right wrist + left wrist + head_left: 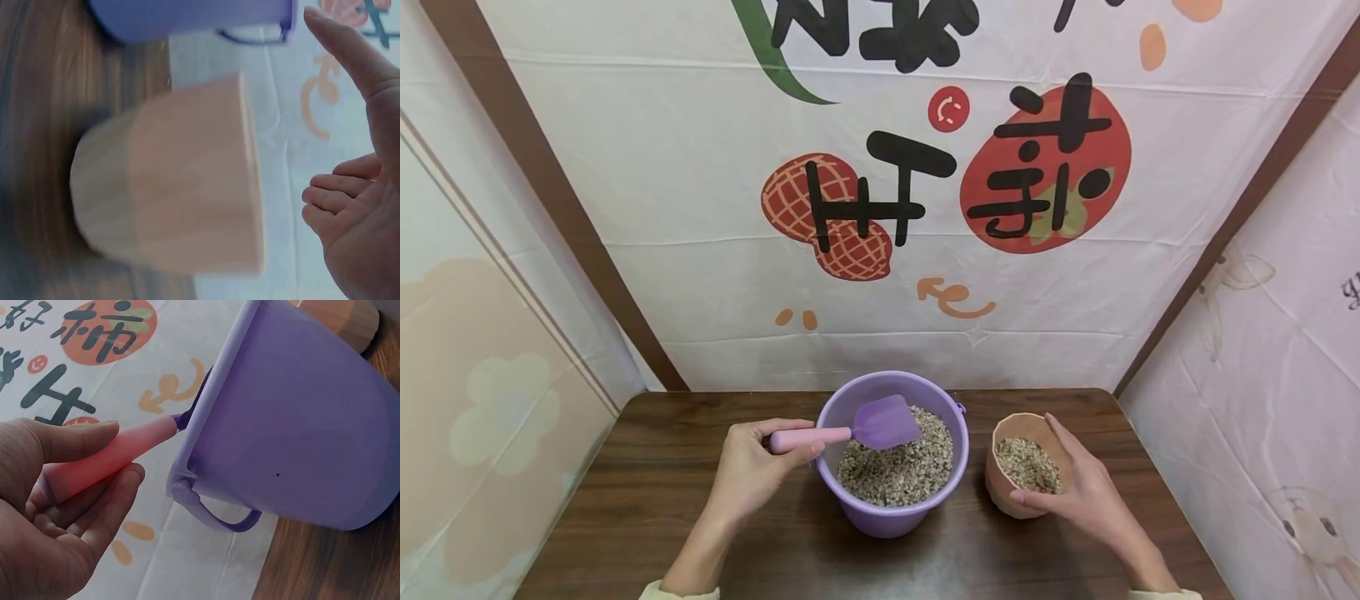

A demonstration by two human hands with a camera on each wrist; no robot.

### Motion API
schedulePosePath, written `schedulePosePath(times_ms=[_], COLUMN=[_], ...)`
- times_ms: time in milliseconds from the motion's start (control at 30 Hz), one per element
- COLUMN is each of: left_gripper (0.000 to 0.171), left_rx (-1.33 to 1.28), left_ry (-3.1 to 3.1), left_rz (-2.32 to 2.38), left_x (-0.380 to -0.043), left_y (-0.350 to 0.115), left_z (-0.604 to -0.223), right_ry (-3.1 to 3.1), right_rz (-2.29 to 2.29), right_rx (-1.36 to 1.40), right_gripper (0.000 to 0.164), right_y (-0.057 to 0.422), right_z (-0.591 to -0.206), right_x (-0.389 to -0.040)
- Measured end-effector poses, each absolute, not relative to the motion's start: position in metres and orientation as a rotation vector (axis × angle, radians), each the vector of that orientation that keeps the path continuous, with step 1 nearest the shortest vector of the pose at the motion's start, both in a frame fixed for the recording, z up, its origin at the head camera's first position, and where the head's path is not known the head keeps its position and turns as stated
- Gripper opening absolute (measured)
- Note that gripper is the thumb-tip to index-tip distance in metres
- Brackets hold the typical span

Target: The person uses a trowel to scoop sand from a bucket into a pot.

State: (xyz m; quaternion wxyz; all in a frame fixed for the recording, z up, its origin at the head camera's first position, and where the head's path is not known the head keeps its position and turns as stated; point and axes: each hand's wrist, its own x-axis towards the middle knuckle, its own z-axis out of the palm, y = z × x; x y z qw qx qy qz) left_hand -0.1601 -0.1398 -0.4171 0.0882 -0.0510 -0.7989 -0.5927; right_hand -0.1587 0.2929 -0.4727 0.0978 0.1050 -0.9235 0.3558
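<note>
Head: the left hand (748, 468) pinches the scoop (871, 427), long axis 9-to-3 o'clock over the bucket (883, 522); the pot (1002, 493) sits toward 4 o'clock, nearer the right hand (1087, 490). Left wrist: the handle (122, 454) points toward 2 o'clock. Right wrist: that hand is spread, apart, at the pot's 3 o'clock.

Two pale cream sleeves (681, 592), both hands (748, 475) bare.

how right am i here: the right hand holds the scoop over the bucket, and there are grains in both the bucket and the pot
Wrong hand: it is the left hand that holds the scoop, as the head view shows. The rest stands: the scoop is over the bucket, and both bucket and pot have grains in them.
</note>
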Motion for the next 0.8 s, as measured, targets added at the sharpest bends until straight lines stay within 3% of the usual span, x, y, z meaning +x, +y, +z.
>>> schedulePosePath(times_ms=[233, 800], left_gripper=[0.028, 0.03], left_rx=[-0.144, -0.089], left_ry=[-2.376, -2.404], left_rz=[-1.77, -1.761], left_x=[-0.16, -0.161], left_y=[-0.139, -0.137], left_z=[-0.418, -0.419], right_ry=[-2.619, -2.62], right_rz=[1.213, 1.263], right_rx=[0.577, 0.604], right_gripper=[0.111, 0.118], right_y=[0.255, 0.208], right_z=[-0.471, -0.479], right_x=[-0.159, -0.164])
